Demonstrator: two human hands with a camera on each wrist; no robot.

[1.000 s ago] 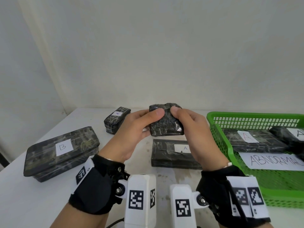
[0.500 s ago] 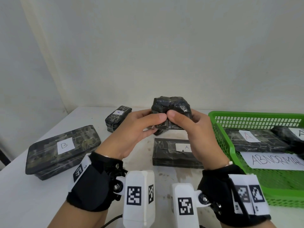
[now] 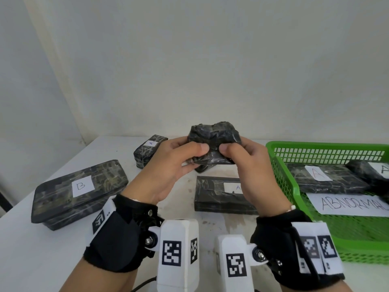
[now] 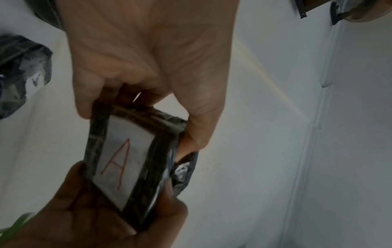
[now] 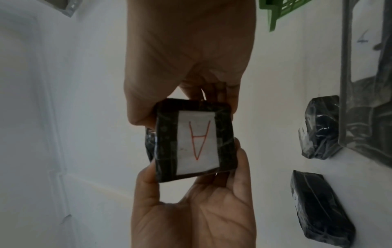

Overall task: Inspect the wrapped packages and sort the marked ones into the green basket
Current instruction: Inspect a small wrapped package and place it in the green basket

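Both hands hold a small black wrapped package (image 3: 213, 140) up over the middle of the table. My left hand (image 3: 195, 152) pinches its left side and my right hand (image 3: 231, 152) pinches its right side, thumbs toward me. In the head view only the package's crumpled black wrap shows. The wrist views show the package's (image 4: 131, 161) far face, which carries a white label with a red A (image 5: 199, 141). The green basket (image 3: 315, 144) stands just right of my right hand.
The basket holds a flat package with a red A (image 3: 315, 175), another dark package (image 3: 374, 171) and a paper sign reading ABNORMAL (image 3: 353, 204). On the table lie a large package marked B (image 3: 80, 186), a small A package (image 3: 149, 148) and a flat A package (image 3: 221, 194).
Both hands have lifted the small package a little and tipped it, so its crumpled end now points up and its labelled face is turned away from me.
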